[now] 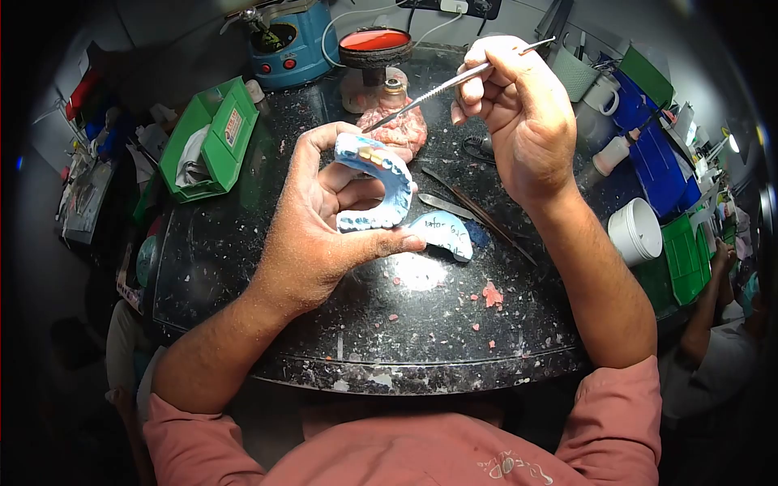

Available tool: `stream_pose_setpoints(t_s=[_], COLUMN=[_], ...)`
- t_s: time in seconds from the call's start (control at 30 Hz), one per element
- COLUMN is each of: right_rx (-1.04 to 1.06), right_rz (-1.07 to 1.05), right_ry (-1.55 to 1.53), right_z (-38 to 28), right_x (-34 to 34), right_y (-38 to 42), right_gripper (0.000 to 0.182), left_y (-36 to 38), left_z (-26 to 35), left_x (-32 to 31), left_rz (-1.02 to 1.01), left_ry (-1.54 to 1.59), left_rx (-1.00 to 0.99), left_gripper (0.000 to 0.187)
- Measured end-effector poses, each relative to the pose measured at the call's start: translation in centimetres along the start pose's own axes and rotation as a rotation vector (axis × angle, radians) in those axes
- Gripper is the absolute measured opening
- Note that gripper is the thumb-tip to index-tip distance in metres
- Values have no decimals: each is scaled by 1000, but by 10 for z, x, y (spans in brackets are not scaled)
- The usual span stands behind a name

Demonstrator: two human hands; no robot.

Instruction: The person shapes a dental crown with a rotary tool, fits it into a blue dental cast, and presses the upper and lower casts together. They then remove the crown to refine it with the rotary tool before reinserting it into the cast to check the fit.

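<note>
My left hand [296, 235] is closed round a horseshoe-shaped dental cast [395, 190], pale blue and white, with a few yellowish teeth on its upper arm. The thumb presses its lower edge. Raised to the right, my right hand [531, 121] pinches a thin metal dental carver [442, 89] between thumb and fingers. The carver's flat tip slants down to the left, close above the cast; whether it touches cannot be told. Below my left thumb, a second pale blue cast [444, 233] with handwriting lies on the black table [365, 324].
A knife [450, 206] and other slim tools lie beside the second cast. Behind are pink wax [409, 134], a red-filled pan [374, 39] and a blue machine [292, 44]. A green bin [235, 134] stands left, a white tub [636, 231] right. Another person's arm [707, 304] shows far right.
</note>
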State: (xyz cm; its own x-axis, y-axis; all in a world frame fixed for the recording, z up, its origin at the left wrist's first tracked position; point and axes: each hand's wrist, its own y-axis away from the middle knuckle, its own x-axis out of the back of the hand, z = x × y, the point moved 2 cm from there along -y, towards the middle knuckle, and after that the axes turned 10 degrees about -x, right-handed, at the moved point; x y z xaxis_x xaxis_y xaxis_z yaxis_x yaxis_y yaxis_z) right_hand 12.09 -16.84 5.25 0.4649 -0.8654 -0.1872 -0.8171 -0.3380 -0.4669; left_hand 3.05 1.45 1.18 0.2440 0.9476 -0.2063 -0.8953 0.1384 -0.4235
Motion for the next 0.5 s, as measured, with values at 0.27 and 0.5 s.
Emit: stream_pose_setpoints(t_s=[0.27,0.5], right_rx=[29,34], right_rz=[-24,-15], right_ry=[36,9], right_z=[2,-1], right_x=[0,-3], right_y=[0,1], right_gripper=[24,23], left_y=[1,0], left_z=[1,2], left_x=[-1,-2], left_rz=[-5,-9], left_ry=[4,-3], left_rx=[6,7], left_gripper=[89,89])
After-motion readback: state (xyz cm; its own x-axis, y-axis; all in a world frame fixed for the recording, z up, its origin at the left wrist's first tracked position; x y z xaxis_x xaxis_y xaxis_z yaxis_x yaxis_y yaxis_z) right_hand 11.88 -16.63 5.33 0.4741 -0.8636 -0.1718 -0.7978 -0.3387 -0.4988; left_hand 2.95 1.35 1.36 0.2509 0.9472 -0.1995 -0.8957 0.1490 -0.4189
